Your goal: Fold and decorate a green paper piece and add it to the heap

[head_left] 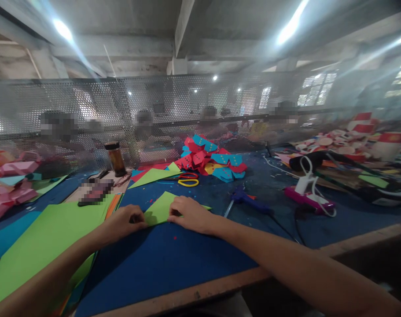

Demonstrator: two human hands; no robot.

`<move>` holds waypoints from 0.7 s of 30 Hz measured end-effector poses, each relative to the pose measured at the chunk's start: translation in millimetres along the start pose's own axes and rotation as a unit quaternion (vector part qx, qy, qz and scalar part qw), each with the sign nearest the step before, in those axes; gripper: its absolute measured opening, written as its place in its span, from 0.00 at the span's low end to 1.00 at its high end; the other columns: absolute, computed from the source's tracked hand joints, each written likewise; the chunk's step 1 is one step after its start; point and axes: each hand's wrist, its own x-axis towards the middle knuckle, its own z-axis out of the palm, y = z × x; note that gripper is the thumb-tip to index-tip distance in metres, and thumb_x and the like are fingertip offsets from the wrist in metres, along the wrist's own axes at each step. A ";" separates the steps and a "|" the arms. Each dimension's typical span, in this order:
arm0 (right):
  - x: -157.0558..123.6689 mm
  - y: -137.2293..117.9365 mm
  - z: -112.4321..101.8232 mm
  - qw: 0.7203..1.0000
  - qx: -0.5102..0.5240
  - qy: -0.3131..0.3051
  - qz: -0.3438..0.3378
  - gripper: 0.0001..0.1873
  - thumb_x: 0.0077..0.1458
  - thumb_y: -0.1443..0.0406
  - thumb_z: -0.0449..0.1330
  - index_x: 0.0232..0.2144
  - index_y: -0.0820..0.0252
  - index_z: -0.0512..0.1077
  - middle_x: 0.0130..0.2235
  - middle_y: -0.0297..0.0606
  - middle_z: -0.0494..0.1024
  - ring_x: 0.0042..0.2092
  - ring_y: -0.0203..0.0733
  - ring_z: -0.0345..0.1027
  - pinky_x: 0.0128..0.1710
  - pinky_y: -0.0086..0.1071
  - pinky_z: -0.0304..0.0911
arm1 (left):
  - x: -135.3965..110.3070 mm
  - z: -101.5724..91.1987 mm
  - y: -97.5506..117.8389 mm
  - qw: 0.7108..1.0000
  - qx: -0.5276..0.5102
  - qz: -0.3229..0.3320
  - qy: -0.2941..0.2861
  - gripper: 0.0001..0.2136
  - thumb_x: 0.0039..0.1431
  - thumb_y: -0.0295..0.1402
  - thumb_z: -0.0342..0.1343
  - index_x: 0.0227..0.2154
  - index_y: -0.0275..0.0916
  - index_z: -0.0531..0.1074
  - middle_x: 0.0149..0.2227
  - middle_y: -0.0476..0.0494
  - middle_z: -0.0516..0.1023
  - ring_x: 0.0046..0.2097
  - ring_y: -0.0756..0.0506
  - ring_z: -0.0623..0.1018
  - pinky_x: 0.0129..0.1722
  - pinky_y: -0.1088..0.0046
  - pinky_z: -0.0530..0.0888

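Note:
A light green piece of paper (161, 207) lies on the blue tabletop in front of me, its point facing away. My left hand (129, 221) pinches its near left corner with thumb and fingers together. On the right, my right hand (191, 215) has curled fingers gripping the near edge, and a green tip shows beyond its wrist. Behind the hands sit scissors (188, 179) with yellow and red handles, beside another green paper piece (154, 177). A blue glue gun (249, 201) rests to the right of my right hand.
Large green sheets (51, 240) cover the left side, near folded pink paper shapes (13, 189). A dark-lidded bottle (115, 159) stands by the mesh screen (174, 97). Red and blue paper pieces (205, 158) are heaped mid-table. A magenta power strip (309, 200) and cords lie right.

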 end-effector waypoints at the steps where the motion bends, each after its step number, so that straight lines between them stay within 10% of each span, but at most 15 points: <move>1: 0.0 -0.3 -0.4 1.000 0.000 0.000 0.001 0.09 0.57 0.60 0.62 0.32 0.61 0.73 0.37 0.38 0.74 0.40 0.41 0.66 0.39 0.32 0.57 | -0.3 -0.2 0.6 1.000 -0.006 0.004 0.001 0.12 0.55 0.43 0.54 0.27 0.39 0.73 0.30 0.46 0.77 0.34 0.46 0.74 0.35 0.72 0.67; 21: -0.4 -1.8 -1.1 1.000 0.006 -0.002 0.005 0.09 0.57 0.61 0.63 0.32 0.61 0.73 0.37 0.38 0.74 0.40 0.41 0.66 0.38 0.31 0.57 | -1.7 -7.9 -6.5 0.999 -0.008 -0.002 -0.034 0.10 0.56 0.40 0.53 0.28 0.39 0.73 0.31 0.47 0.75 0.36 0.45 0.74 0.37 0.71 0.68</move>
